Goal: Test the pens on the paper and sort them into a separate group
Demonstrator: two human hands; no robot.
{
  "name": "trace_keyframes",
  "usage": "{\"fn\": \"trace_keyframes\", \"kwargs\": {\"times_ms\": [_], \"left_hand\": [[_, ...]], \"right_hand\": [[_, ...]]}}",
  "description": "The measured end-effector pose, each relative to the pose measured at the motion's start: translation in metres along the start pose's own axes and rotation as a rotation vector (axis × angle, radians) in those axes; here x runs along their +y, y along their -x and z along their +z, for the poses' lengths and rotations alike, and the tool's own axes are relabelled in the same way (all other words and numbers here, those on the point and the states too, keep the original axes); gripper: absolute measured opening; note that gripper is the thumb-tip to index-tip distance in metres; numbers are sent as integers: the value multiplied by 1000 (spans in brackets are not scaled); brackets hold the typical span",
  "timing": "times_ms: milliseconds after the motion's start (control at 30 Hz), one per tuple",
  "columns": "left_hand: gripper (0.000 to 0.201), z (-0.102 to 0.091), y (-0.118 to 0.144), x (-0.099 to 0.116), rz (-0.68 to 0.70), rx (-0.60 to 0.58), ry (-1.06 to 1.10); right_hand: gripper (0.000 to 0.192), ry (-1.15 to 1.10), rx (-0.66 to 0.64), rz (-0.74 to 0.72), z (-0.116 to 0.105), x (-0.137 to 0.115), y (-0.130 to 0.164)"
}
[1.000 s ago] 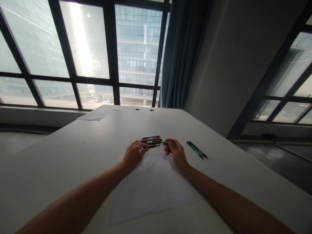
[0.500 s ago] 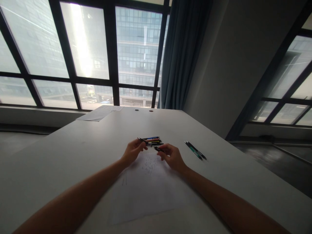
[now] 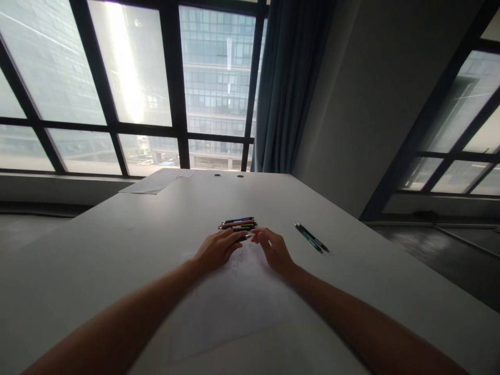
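My left hand (image 3: 217,248) is closed around a dark pen (image 3: 244,238), whose pointed end sticks out to the right past the fingertips. Close to that end, my right hand (image 3: 274,250) has its thumb and fingers drawn together. Whether a small part sits in this pinch is too small to make out. Both hands hover over or rest on a white sheet of paper (image 3: 234,312) with pen scribbles near its upper part. Just beyond the hands lies a bunch of several pens (image 3: 237,224) in dark, blue, reddish and yellow tones.
To the right, a green pen (image 3: 310,239) and a black pen (image 3: 315,239) lie side by side on the white table (image 3: 351,291). More papers (image 3: 150,182) lie at the far left edge. Two round spots (image 3: 240,176) mark the far end, before the windows and a blue curtain (image 3: 289,104).
My left hand has turned palm-down, and its pen now points right instead of up-left. The dark piece seen in my right hand before no longer shows there.
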State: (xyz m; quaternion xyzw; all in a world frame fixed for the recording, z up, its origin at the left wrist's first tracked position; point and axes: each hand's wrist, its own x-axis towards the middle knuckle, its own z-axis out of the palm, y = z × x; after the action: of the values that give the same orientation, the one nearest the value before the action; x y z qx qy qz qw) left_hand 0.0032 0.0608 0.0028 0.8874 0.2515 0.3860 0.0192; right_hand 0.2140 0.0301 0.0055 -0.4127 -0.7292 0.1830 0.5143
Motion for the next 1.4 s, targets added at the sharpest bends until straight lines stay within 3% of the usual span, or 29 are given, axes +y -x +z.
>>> {"fn": "trace_keyframes", "kwargs": {"times_ms": [167, 467, 667, 800, 1133, 1400], "left_hand": [[37, 3, 1, 5, 59, 1, -296], [31, 4, 2, 3, 101, -29, -318], [32, 6, 2, 8, 36, -75, -344], [30, 5, 3, 9, -2, -121, -385], [30, 6, 5, 5, -57, -130, -354], [29, 8, 6, 3, -72, -126, -369]], "right_hand": [[58, 100, -83, -97, -2, 1, 2], [53, 220, -269, -112, 1, 7, 1], [52, 214, -243, -119, 0, 6, 0], [38, 218, -233, -136, 0, 8, -1], [22, 177, -137, -85, 2, 7, 2], [20, 213, -136, -58, 2, 9, 2]]}}
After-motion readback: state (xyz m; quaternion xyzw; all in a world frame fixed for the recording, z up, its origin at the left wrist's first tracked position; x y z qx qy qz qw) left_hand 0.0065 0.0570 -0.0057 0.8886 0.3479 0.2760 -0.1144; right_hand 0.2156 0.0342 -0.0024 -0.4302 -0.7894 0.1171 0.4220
